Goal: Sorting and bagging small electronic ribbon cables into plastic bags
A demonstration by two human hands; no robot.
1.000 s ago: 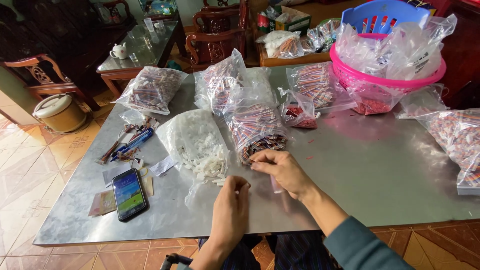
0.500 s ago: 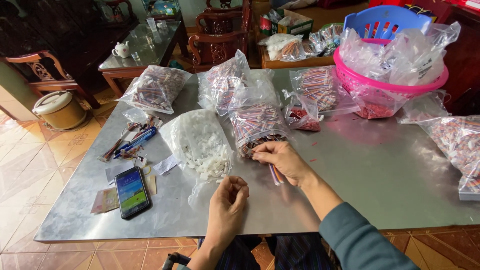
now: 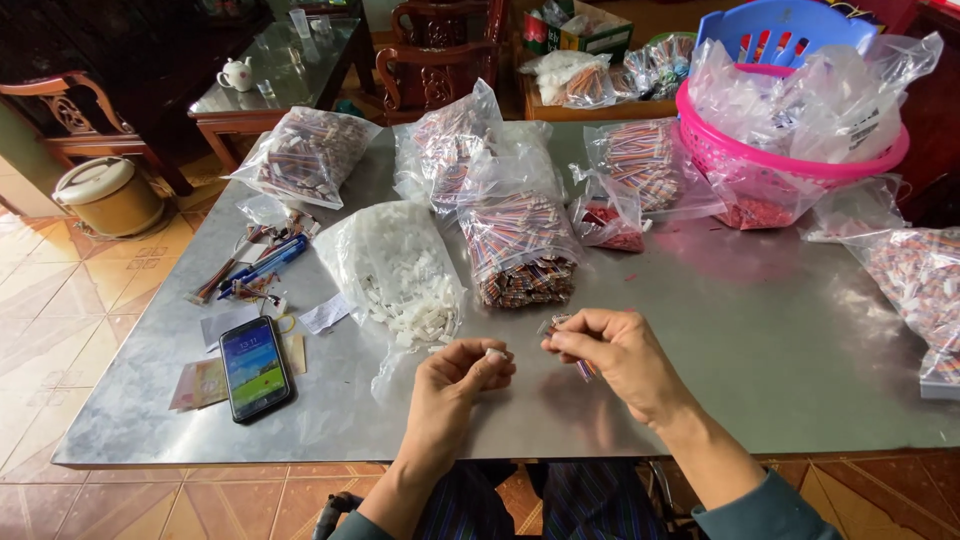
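Observation:
My left hand (image 3: 452, 385) pinches a small white plastic connector (image 3: 495, 353) between thumb and fingertips, just above the metal table (image 3: 760, 340). My right hand (image 3: 615, 352) holds a short multicoloured ribbon cable (image 3: 583, 368) by one end, a few centimetres right of the connector. Just beyond my hands lie an open clear bag of white connectors (image 3: 405, 280) and an open bag of coloured ribbon cables (image 3: 520, 245).
A smartphone (image 3: 254, 367) lies at the left with paper scraps, pens (image 3: 262, 265) and loose wires. More bags of cables (image 3: 305, 155) line the far edge and the right side (image 3: 915, 275). A pink basket (image 3: 790, 150) of bags stands far right. Wooden chairs and a glass table stand beyond.
My right hand drew a ribbon cable out of the open bag and came back toward me. My left hand rose slightly with the white connector, and the two hands came closer together.

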